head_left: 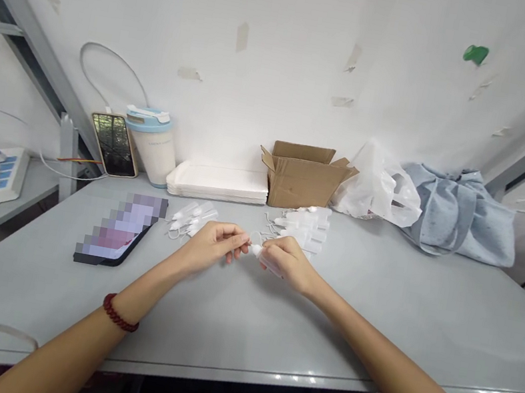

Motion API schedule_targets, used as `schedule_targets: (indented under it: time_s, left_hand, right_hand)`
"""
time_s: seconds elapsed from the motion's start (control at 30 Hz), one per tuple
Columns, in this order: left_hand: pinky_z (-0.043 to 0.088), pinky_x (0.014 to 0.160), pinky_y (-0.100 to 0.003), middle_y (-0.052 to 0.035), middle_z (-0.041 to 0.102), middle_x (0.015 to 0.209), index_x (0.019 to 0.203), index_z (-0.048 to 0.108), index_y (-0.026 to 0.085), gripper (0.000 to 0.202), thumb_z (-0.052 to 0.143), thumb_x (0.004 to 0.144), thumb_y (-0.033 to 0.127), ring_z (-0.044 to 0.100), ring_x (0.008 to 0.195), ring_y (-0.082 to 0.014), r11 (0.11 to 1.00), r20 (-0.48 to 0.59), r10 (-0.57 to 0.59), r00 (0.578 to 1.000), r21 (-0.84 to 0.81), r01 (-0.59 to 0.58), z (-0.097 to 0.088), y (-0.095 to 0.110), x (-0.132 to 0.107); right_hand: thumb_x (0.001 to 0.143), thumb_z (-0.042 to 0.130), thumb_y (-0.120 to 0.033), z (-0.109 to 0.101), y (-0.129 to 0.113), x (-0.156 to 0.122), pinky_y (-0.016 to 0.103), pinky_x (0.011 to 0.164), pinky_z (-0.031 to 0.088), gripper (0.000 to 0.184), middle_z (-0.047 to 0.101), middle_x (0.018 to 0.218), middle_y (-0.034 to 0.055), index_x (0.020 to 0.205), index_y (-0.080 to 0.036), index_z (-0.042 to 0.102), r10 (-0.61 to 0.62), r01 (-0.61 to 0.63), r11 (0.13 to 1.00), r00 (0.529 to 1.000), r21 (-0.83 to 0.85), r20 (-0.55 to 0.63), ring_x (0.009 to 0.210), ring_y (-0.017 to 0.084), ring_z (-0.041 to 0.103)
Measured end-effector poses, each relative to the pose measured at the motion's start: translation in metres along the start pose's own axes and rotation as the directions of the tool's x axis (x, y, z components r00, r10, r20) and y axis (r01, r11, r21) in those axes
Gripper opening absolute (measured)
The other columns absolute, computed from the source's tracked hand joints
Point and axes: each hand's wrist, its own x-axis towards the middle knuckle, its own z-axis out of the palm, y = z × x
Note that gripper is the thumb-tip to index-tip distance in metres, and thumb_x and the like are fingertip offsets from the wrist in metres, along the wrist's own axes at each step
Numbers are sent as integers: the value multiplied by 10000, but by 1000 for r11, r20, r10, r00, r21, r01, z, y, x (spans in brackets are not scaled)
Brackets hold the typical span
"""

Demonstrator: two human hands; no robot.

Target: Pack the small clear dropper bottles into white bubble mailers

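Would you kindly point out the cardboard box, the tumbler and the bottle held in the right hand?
Bottle (256, 250): head view, on its white tip end.
Cardboard box (299, 186): head view, on its front wall.
Tumbler (153, 153): head view, on its pale body.

The grey workbench (417, 298) and grouped bottles (306, 220) suggest a workshop.

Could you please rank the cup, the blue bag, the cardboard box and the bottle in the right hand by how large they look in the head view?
1. Blue bag
2. Cardboard box
3. Cup
4. Bottle, partly covered by the right hand
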Motion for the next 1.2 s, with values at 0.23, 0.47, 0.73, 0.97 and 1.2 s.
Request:
schedule_targets:
  time_s: [0.23, 0.47, 0.73, 0.97, 1.2]
  left_hand:
    - [403, 552, -233, 15, 539, 594, 653, 542, 144, 266, 521, 810, 357, 486, 539, -95, 997, -11, 69, 998, 32, -68, 8, 1, -3]
    - [401, 539, -229, 16, 537, 591, 660, 541, 145, 272, 513, 809, 371, 490, 536, -96, 997, -26, 66, 998, 47, -64, 11, 0, -3]
    - [411, 568, -243, -7, 574, 674, 786, 621, 134, 288, 520, 812, 402, 494, 561, -99, 998, -9, 47, 999, 50, -47, -11, -3, 2]
    - [402, 559, -238, -11, 588, 685, 764, 627, 136, 275, 549, 804, 397, 500, 570, -100, 1000, 57, 26, 998, -5, -25, -10, 0, -1]
    - [388, 557, -225, 27, 512, 548, 674, 622, 140, 223, 577, 788, 325, 462, 537, -89, 997, 46, 56, 997, -50, -53, -2, 2, -5]
  right_hand:
    - [711, 395, -246, 3, 1, -2, 228, 448, 248, 273, 330, 418, -49, 454, -164, 440, 23, -23, 1000, 1000, -6, 7, 431, 73, 295]
    - [701, 408, -239, 4, 3, -2, 229, 460, 262, 274, 292, 420, -56, 435, -178, 386, 8, -7, 1000, 1000, 23, -17, 439, 73, 271]
    - [712, 396, -232, 1, 0, 0, 234, 448, 221, 273, 301, 426, -57, 446, -179, 363, 17, -17, 999, 1000, 36, -4, 436, 70, 270]
    - [720, 388, -224, -1, -4, -1, 232, 438, 213, 262, 332, 430, -51, 467, -164, 417, 32, -32, 999, 999, 16, 11, 435, 67, 284]
    - [719, 398, -210, -1, -8, -6, 241, 448, 195, 270, 292, 439, -55, 455, -178, 351, 5, -6, 1000, 999, 12, 42, 447, 66, 251]
